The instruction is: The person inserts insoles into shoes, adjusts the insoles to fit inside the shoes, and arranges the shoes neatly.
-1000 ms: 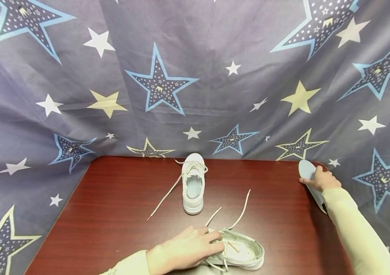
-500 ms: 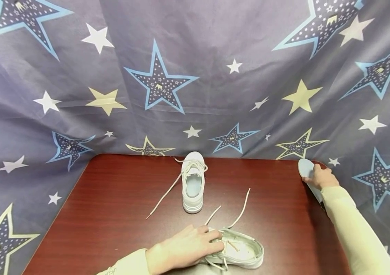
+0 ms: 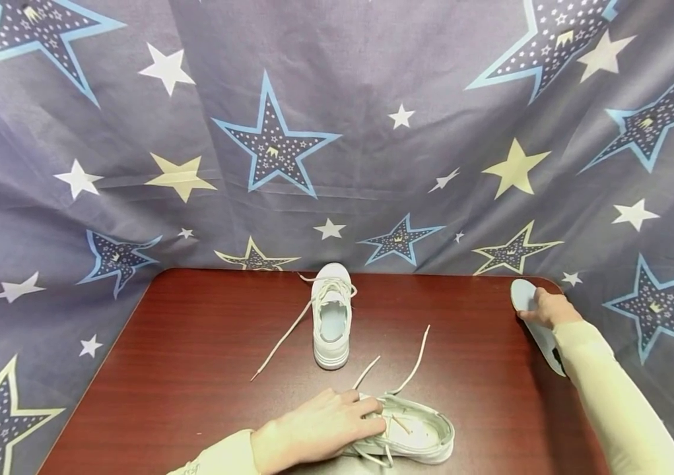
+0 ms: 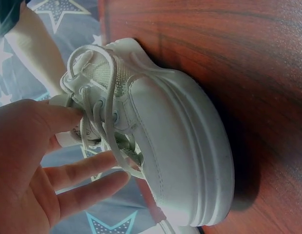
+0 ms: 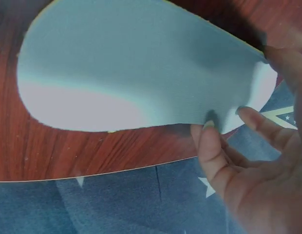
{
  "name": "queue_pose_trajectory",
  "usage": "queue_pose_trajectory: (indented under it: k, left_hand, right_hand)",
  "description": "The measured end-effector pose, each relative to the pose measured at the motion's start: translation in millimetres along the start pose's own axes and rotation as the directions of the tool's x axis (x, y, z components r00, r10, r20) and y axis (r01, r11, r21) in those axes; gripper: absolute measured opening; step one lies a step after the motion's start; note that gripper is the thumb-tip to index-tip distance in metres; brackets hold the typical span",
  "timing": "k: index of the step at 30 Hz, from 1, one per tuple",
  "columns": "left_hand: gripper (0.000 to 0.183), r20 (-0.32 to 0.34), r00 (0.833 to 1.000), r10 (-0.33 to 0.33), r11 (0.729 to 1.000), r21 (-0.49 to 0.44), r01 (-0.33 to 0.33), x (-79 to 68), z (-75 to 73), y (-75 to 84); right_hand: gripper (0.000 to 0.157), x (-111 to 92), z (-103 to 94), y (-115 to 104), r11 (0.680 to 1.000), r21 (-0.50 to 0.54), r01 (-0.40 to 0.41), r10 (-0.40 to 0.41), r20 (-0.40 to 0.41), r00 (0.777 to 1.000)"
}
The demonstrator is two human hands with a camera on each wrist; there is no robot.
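Observation:
My left hand holds a white lace-up sneaker by its front, near the table's front edge. In the left wrist view, the thumb meets the tongue and the fingers are at the loose laces of that sneaker. At the far right corner, my right hand grips a pale blue insole near its narrower end. The right wrist view shows the thumb at one edge of the insole and fingertips at the opposite edge. The matching sneaker stands at the back middle, toe pointing away, laces loose.
A reddish-brown wooden table carries everything. A grey-blue curtain with stars hangs behind it and along both sides, close to the right hand. One long lace trails left from the far sneaker.
The right hand and the insole have shifted only slightly at the corner, and more of the insole's near end shows now. The left hand and both sneakers have stayed in place.

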State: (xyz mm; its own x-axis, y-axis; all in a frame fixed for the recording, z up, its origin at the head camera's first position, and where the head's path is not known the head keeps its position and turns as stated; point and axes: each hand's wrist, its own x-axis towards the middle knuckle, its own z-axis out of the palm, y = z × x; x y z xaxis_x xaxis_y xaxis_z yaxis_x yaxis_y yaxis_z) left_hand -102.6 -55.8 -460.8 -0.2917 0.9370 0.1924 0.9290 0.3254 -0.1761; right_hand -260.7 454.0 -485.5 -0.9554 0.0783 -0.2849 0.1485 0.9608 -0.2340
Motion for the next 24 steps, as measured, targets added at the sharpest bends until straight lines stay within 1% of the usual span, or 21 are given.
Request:
queue_pose_trajectory:
  k: [7, 14, 19, 24]
  left_hand:
    - [0.018, -0.007, 1.0, 0.008, 1.0, 0.017, -0.008, 0.8, -0.6, 0.2]
    - [0.016, -0.021, 0.999, 0.028, 0.999, 0.035, -0.027, 5.0, -2.0, -4.2]
    - [0.016, -0.014, 0.999, 0.03, 0.998, 0.059, -0.03, 3.4, -3.7, -3.1]
    - [0.016, -0.006, 1.0, 0.027, 0.998, 0.053, -0.027, 0.9, -5.4, 0.1]
  right_hand:
    - [0.06, -7.0, 3.9, -5.2, 0.999, -0.006, 0.042, -0.042, -0.017, 0.999]
    - [0.057, -15.2, 7.0, -7.6, 0.998, -0.03, 0.048, -0.049, -0.063, 0.997]
    - [0.048, -21.2, 10.1, -11.9, 0.997, -0.017, 0.081, -0.082, -0.084, 0.993]
    - [0.044, -27.4, 13.6, -15.9, 0.994, -0.023, 0.106, -0.108, -0.09, 0.99]
